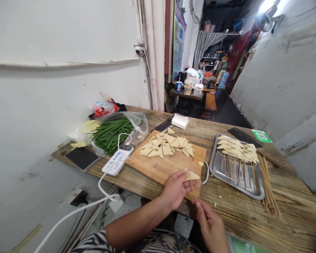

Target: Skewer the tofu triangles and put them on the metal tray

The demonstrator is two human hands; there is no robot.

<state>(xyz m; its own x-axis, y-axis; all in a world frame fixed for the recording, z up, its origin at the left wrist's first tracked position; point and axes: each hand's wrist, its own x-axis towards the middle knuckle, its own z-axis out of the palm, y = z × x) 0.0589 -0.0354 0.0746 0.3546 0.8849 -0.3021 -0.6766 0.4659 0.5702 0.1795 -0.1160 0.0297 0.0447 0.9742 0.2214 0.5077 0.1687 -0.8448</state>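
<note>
Head view: left hand pinches a flat triangular slice, right hand grips a wooden skewer.

Left hand holds 1 pale triangle, right hand 1 skewer.

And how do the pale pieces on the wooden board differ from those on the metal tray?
The board pieces lie loose, mostly in a jumbled heap, while the tray pieces lie in overlapping rows. Thin sticks extend from the tray pieces; none show in the board pieces. The board pieces rest on a wooden board, the tray pieces in a metal tray. Both groups are pale and thin, with pointed corners.
</note>
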